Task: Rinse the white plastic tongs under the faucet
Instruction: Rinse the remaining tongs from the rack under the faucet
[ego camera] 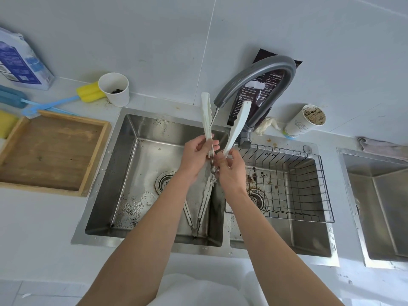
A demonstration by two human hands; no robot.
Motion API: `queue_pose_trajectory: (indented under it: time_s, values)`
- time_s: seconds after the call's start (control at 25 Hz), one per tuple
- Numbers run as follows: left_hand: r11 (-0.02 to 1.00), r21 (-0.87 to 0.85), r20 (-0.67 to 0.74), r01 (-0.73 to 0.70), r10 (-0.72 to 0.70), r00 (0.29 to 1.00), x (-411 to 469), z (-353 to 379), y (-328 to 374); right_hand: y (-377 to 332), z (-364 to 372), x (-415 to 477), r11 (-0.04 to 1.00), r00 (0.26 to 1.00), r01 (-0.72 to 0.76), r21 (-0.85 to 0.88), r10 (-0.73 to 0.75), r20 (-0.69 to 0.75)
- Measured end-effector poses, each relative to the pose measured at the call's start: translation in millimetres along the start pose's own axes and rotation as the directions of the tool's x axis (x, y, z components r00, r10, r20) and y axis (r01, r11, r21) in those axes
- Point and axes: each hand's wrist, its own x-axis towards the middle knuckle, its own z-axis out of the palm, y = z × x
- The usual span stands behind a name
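White tongs [238,121] above sink [132,168], arms spread, tips up beside faucet [260,70]. Left hand [196,157] curls round one arm; right hand [230,173] pinches the other. Thin water stream [214,118] meets the left arm.

Wall: large pale grey-white tiles [154,29] with thin seams, filling the top of the frame.
Desk: a white desk [44,228] running left to right, with dark specks near the sink rim.
Sink: a stainless double sink [154,127] sunk into the desk at centre; a black wire rack [304,173] sits in its right basin.
Second sink: another steel basin [386,206] at the right edge.
Tray: a shallow wooden tray [50,155] on the desk at left.
Floor: pale tiles [33,292] at lower left.
Light: bright and even, with soft glints on the steel.
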Motion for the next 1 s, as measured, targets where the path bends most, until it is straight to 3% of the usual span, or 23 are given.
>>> queue_pose_trajectory:
  time_s: [0.2,0.36,0.44,0.8,1.0]
  values:
    - [0.998,0.063,-0.001,-0.012,0.012,1.0,6.9,1.3,8.6,-0.4,-5.5,-0.5,0.999,1.0,0.019,-0.043,-0.019,0.012]
    - [0.915,0.382,-0.051,-0.13,0.161,0.986,10.0,18.5,7.7,-1.4,-5.3,-11.0,0.99,0.998,0.052,-0.134,-0.055,-0.015]
    - [0.875,0.455,-0.057,-0.167,0.215,0.975,9.9,27.4,3.1,0.5,-4.7,-15.9,0.974,0.997,0.067,-0.216,-0.071,-0.008]
    - [0.901,0.424,-0.167,-0.095,0.181,0.969,29.0,27.3,21.9,13.5,-13.1,-35.0,0.955,0.976,0.176,-0.24,-0.137,0.172]
    - [0.914,0.385,-0.205,-0.127,0.219,0.954,36.3,24.1,43.3,11.2,-14.7,-39.7,0.966,0.975,0.188,-0.176,-0.162,0.153]
